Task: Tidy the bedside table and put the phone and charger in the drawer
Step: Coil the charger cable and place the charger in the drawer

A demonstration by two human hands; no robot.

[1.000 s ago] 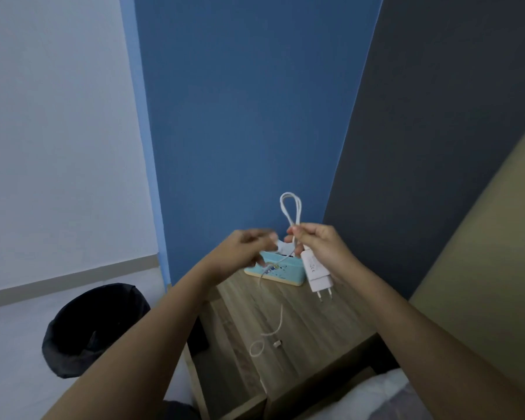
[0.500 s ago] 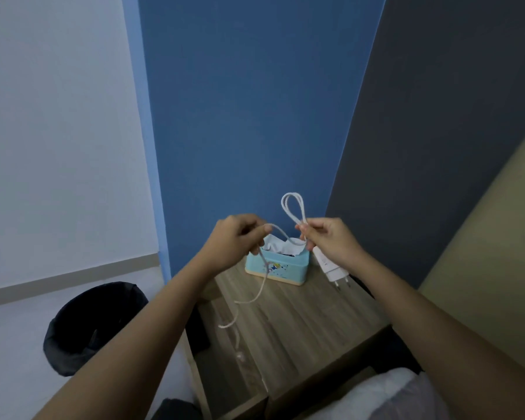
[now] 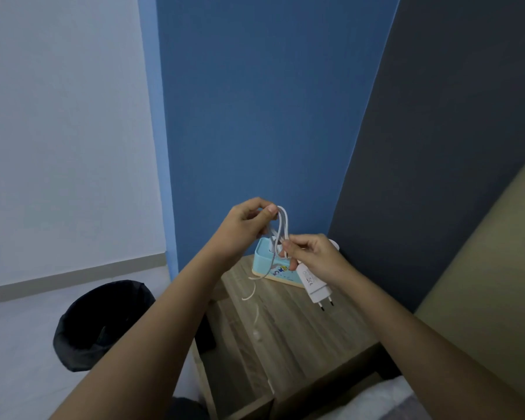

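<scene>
A white charger plug point(image 3: 313, 284) hangs below my right hand point(image 3: 312, 256), which pinches the looped white cable point(image 3: 282, 225) near its base. My left hand point(image 3: 245, 226) grips the top of the same cable loops, up and to the left of the right hand. A loose tail of cable point(image 3: 253, 294) dangles blurred over the wooden bedside table point(image 3: 288, 334). Both hands hover above the table's far part. No phone is visible, and I see no drawer front.
A light-blue tissue box point(image 3: 270, 265) stands at the table's back edge against the blue wall. A black bin point(image 3: 100, 322) sits on the floor to the left. White bedding point(image 3: 382, 401) shows at the bottom right, with a tan headboard point(image 3: 491, 268) on the right.
My left hand rose and came in toward the right hand, laying another cable loop over the bundle. The dangling tail got shorter. The plug swung slightly lower under the right hand.
</scene>
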